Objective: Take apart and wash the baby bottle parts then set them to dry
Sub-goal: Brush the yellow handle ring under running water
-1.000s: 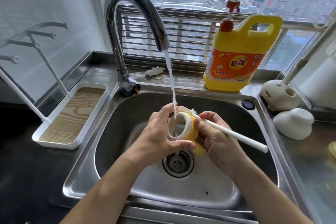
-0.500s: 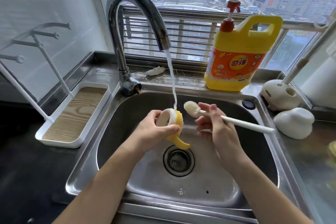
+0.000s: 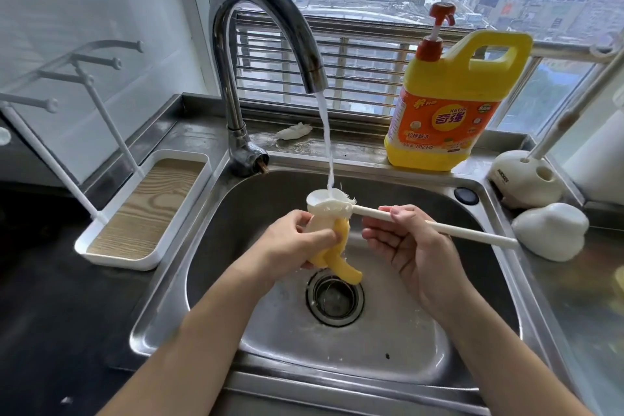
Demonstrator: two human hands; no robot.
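Over the steel sink point(image 3: 398, 341), my left hand point(image 3: 290, 246) grips a yellow and white bottle collar with handles point(image 3: 341, 260); one yellow handle curls down toward the drain. My right hand point(image 3: 408, 246) pinches the white stick of a bottle brush point(image 3: 435, 224) between thumb and fingers. The brush's white head point(image 3: 329, 203) lies across the top of the collar, right under the stream of water from the tap point(image 3: 270, 44).
A white drying rack with a wood-look tray point(image 3: 141, 213) stands left of the sink. A yellow dish soap jug point(image 3: 452, 105) sits on the back ledge. A white brush holder point(image 3: 526, 179) and another white piece point(image 3: 553, 230) are at the right. The drain point(image 3: 334, 297) is below my hands.
The brush came out of the collar's ring, swung clear to the right, and now lies on top of the collar under the water. My left hand turned the collar so its handles hang down.
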